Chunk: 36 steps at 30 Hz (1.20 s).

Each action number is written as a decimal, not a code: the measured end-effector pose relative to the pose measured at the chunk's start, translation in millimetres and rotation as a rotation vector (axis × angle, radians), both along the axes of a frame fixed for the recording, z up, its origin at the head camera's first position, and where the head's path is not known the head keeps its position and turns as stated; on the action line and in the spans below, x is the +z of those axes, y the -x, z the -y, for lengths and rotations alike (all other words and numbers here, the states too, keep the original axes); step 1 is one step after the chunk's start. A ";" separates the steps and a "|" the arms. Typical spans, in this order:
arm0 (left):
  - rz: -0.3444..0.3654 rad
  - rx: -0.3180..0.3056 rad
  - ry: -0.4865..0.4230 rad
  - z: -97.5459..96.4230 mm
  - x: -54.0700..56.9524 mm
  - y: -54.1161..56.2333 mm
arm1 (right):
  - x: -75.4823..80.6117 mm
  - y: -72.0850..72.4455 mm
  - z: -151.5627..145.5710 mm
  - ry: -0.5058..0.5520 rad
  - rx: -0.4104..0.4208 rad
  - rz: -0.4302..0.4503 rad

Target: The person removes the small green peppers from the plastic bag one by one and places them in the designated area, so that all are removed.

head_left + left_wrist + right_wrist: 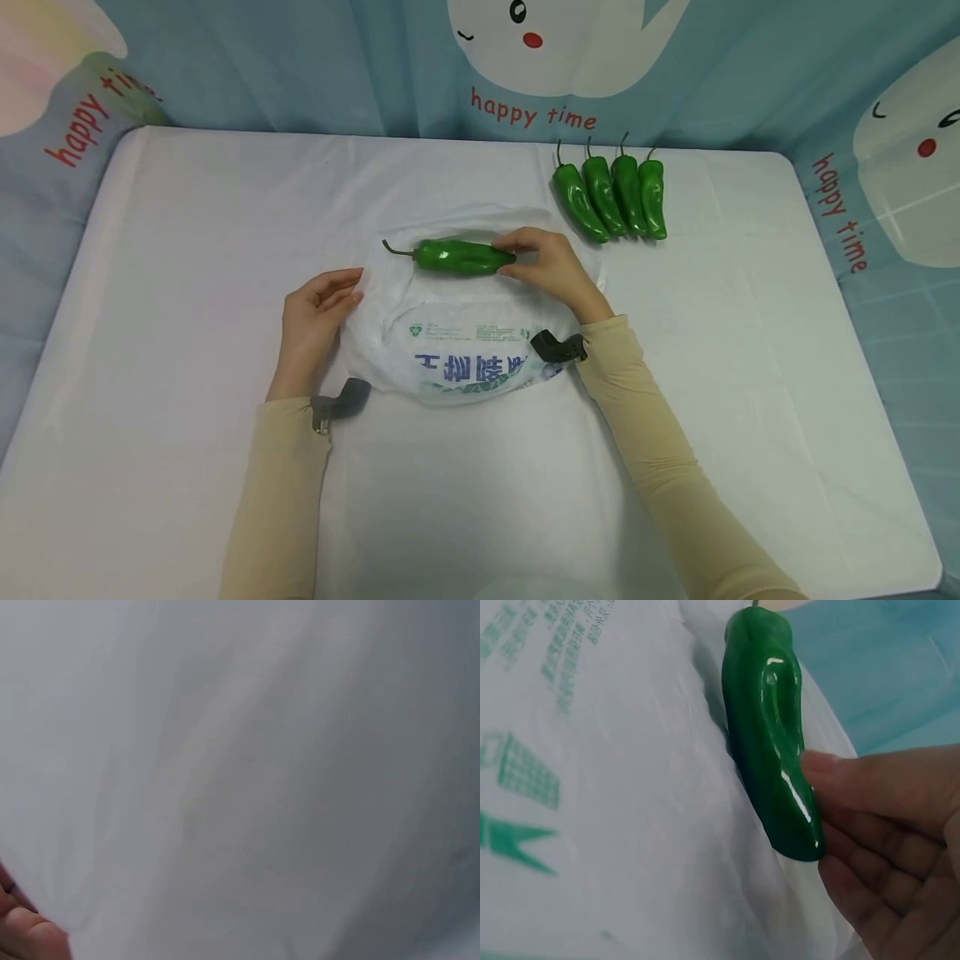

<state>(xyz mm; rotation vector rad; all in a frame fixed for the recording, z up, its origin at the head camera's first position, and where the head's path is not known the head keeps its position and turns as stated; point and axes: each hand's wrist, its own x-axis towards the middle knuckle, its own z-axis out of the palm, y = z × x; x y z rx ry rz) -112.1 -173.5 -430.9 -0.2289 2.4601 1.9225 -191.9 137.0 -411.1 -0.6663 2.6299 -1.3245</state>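
Observation:
A white plastic bag [472, 312] with green and blue print lies in the middle of the table. At its left edge my left hand [309, 325] pinches the plastic between thumb and fingers. The bag [225, 772] fills nearly all of the left wrist view, with a bit of my fingers [34, 934] at the lower left. My right hand [551, 268] holds a long green pepper [459, 257] by its tip, stem pointing left, over the bag's far half. In the right wrist view the glossy pepper [769, 735] overlaps the bag, thumb and fingers on its lower end.
Several more green peppers [607, 196] lie side by side near the far edge, right of centre, stems pointing away. A white cloth covers the table [750, 375]. Blue printed curtains [300, 67] hang around the far and side edges.

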 end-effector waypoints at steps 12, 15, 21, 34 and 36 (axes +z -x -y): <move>0.006 0.025 0.019 -2.8 0.3 1.6 | -5.7 -1.7 4.2 -0.012 0.087 0.012; 0.004 0.024 0.016 -3.0 0.2 1.6 | -7.1 -2.0 5.6 -0.028 0.095 0.009; 0.007 0.018 0.011 -2.9 0.6 1.2 | -8.7 -2.5 7.3 -0.033 0.113 0.006; 0.019 0.023 0.008 -2.6 2.0 0.7 | -11.1 -1.6 6.2 0.022 0.108 0.044; 0.018 0.022 0.012 -2.5 1.8 0.8 | -10.7 -1.8 4.8 0.051 0.104 0.053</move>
